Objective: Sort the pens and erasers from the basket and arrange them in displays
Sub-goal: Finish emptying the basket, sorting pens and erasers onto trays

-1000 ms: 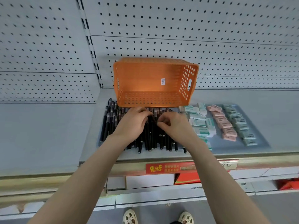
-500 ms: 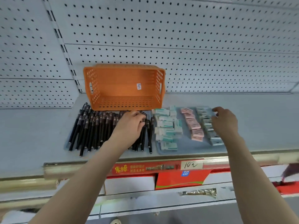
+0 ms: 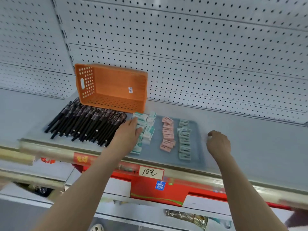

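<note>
Orange plastic catches the eye first: the basket (image 3: pixel 115 87) lies tipped on its side at the back of a grey shelf (image 3: pixel 258 147), about eleven o'clock in our view, with its open mouth towards us. Nothing shows inside but a small white sticker, too blurred to read.

Black pens (image 3: pixel 86 125) lie side by side in one long row on the shelf, at nine o'clock from the middle of the view and just in front of the basket. Their far ends touch or slip under its lower edge; we cannot tell which.

At the centre lies a grey-blue mat (image 3: pixel 156 155) with three columns of erasers. The green-and-white erasers (image 3: pixel 149 129) are nearest the pens, the pink erasers (image 3: pixel 167 132) are in the middle, and the pale green erasers (image 3: pixel 184 140) are towards three o'clock. All printing on them is smeared.

Our left hand (image 3: pixel 129 134) rests palm down on the green-and-white column with fingers fairly straight, gripping nothing, and it hides several erasers. Our right hand (image 3: pixel 218 142) hovers at three o'clock, just beyond the mat's edge. Its fingers curl under the knuckles, so we cannot tell whether it holds anything.

Behind stands white pegboard (image 3: pixel 200 47). At six o'clock, below the shelf lip, a handwritten price tag (image 3: pixel 150 172) sits above a red box (image 3: pixel 158 192), which is partly hidden.
</note>
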{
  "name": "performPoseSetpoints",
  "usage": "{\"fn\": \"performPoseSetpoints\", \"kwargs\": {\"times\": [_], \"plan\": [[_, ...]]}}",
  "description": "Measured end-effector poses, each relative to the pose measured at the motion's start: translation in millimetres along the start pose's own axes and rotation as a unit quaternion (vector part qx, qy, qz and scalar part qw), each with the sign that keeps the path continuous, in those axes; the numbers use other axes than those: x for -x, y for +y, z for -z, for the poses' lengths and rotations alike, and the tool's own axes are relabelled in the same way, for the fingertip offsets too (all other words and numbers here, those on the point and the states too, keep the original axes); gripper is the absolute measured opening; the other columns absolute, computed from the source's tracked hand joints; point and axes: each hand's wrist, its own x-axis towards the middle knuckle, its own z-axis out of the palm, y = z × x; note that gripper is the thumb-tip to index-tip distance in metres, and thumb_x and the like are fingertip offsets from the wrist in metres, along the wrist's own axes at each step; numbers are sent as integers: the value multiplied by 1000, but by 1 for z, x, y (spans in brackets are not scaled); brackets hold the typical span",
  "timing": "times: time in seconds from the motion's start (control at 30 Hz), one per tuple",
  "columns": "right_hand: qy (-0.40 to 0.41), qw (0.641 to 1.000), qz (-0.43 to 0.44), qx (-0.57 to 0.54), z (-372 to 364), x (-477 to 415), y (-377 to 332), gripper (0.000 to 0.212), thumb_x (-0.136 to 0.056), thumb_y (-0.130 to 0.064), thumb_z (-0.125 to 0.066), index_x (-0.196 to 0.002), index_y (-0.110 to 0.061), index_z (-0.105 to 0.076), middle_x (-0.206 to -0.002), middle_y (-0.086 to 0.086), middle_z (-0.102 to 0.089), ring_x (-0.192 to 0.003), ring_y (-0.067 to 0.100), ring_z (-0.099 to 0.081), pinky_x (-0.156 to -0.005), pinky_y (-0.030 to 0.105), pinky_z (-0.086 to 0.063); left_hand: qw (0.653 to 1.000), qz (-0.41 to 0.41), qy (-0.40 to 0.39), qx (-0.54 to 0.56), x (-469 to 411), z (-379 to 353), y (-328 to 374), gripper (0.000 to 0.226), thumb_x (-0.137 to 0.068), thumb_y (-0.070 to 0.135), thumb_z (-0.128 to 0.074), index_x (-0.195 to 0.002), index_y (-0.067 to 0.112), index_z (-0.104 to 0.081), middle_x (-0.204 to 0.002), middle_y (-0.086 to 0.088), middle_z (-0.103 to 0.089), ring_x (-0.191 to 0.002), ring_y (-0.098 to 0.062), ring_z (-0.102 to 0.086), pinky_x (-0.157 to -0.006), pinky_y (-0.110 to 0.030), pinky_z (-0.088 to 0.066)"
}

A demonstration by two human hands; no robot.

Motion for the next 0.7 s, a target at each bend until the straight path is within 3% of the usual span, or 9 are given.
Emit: {"fn": "performPoseSetpoints", "kwargs": {"times": [0.07, 0.17, 0.37, 0.53, 0.7], "plan": [[2, 1000, 15, -22, 1, 1, -1, 23, -97, -19, -43, -95, -9, -63, -96, 13, -64, -88, 32, -57, -69, 32, -38, 1000, 13, -1, 7, 1, 0, 4, 56, -105, 35, -33, -153, 8, -22, -155, -10, -31, -136, -28, -37, -105, -35, -36], [-24, 999, 26, -41, -4, 2, -12, 31, -94, -27, -45, -69, -10, -49, -71, 8, -56, -67, 27, -52, -54, 30, -32, 1000, 24, -4, 8, 0, 1, 8, 55, -105, 34, -31, -153, 10, -21, -157, -9, -28, -136, -28, -38, -103, -35, -37], [-51, 997, 23, -46, -8, -6, -15, 23, -87, -9, -50, -67, -13, -38, -64, 3, -45, -59, 21, -44, -47, 28, -26, 999, 40, -6, -5, -3, -1, 11, 55, -105, 35, -31, -153, 10, -21, -155, -11, -29, -132, -30, -43, -99, -36, -40], [-45, 998, 20, -36, -2, -14, -1, 27, -91, -8, -49, -69, -14, -33, -71, 4, -45, -74, 28, -48, -61, 31, -32, 1000, 27, -13, -5, -4, -8, 28, 57, -104, 37, -34, -152, 9, -21, -152, -12, -34, -130, -29, -43, -101, -37, -38], [-46, 999, -2, -20, 9, -27, 32, 24, -89, -10, -50, -69, -12, -38, -69, 6, -47, -66, 26, -46, -48, 30, -25, 999, 3, -7, 52, -4, -21, 51, 60, -102, 41, -37, -152, 11, -22, -144, -12, -42, -127, -29, -45, -102, -38, -38]]}}
